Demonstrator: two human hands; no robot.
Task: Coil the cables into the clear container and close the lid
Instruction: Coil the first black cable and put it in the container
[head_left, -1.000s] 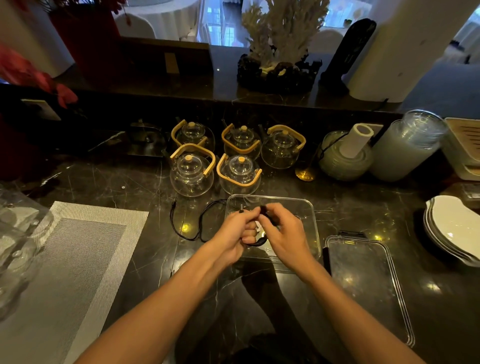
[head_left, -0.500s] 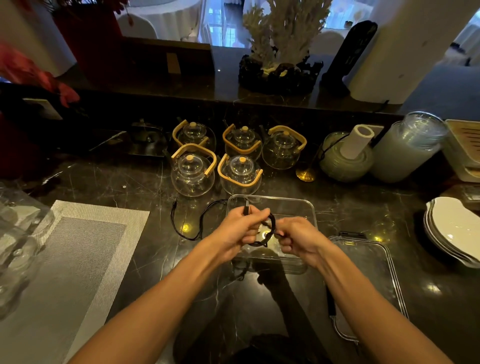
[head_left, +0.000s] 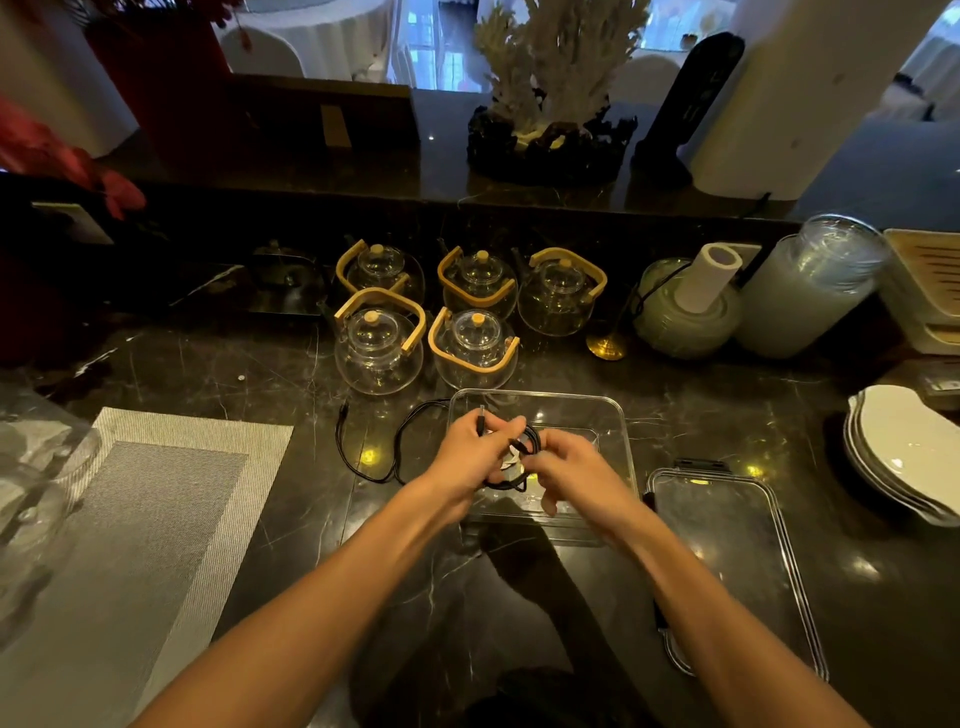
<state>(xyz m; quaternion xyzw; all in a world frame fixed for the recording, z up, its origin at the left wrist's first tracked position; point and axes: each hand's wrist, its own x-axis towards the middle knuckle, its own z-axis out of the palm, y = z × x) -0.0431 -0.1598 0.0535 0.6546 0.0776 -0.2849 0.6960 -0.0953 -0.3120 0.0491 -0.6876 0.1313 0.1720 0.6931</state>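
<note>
A thin black cable (head_left: 363, 467) trails in loops across the dark marble counter to the left of the clear container (head_left: 613, 431). Both hands hover over the open container. My left hand (head_left: 472, 457) grips the cable, with a plug end sticking up above its fingers. My right hand (head_left: 566, 467) pinches the small black coil held between the two hands. The clear lid (head_left: 727, 561) lies flat on the counter to the right of the container, its dark latch at the far edge.
Several glass teapots with wooden handles (head_left: 379, 343) stand just behind the container. A grey woven placemat (head_left: 145, 525) lies at the left. White plates (head_left: 904, 457) are stacked at the right edge, with jars (head_left: 805, 291) behind.
The coil between my hands has gained a loop. My hands spread apart and have come back together over the container, and the loose cable on the counter has shortened slightly.
</note>
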